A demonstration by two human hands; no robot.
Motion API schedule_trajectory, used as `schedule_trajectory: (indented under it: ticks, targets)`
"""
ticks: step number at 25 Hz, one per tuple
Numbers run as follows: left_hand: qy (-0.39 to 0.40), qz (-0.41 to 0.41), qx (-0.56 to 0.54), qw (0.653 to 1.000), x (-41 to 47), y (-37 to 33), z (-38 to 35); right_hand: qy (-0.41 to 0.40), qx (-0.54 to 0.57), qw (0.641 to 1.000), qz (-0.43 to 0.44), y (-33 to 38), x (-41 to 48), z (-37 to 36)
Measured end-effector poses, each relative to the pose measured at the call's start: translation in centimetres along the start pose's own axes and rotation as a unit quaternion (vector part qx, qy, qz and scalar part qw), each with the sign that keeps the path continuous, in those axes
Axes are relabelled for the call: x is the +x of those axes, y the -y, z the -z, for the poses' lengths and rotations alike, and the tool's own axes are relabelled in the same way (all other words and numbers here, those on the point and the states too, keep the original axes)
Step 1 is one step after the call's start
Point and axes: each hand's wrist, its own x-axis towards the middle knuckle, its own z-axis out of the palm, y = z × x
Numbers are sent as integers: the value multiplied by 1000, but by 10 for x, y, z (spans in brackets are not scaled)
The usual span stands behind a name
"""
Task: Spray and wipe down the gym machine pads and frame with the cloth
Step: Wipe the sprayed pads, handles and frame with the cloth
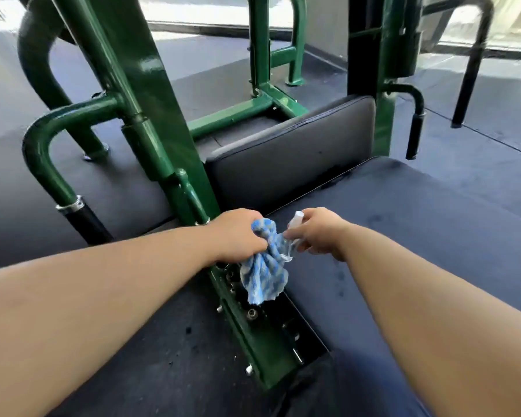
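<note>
Where the green frame (151, 94) meets the seat pad (418, 221), bolts (251, 313) stud the rail, and the cloth (263, 275) hanging over them could snag if you drag it. Spray fired this close would soak the cloth, not the pad. Your left hand (238, 236), knuckles up, has its fingers bunched tight round the cloth's top, while your right hand (319, 233), just beside it, curls its fingers round the spray bottle (299, 217), cap upward.

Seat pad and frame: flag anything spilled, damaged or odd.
Dark wet-looking spots dot the seat pad near the right hand, probably unwiped spray. Black crumbs lie on the floor left of the green frame. No damage shows.
</note>
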Motion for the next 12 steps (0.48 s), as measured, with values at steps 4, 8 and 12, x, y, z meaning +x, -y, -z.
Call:
schedule_trajectory:
  ticks: [4, 8, 12]
  targets:
    - [-63, -40, -3, 997, 45, -55, 37, -105, 119, 987, 24, -19, -17, 62]
    - [-95, -61, -29, 993, 89, -66, 40, -176, 204, 963, 28, -28, 1, 81]
    - [-74, -71, -79, 992, 128, -57, 38, -180, 302, 936, -9, -13, 17, 83]
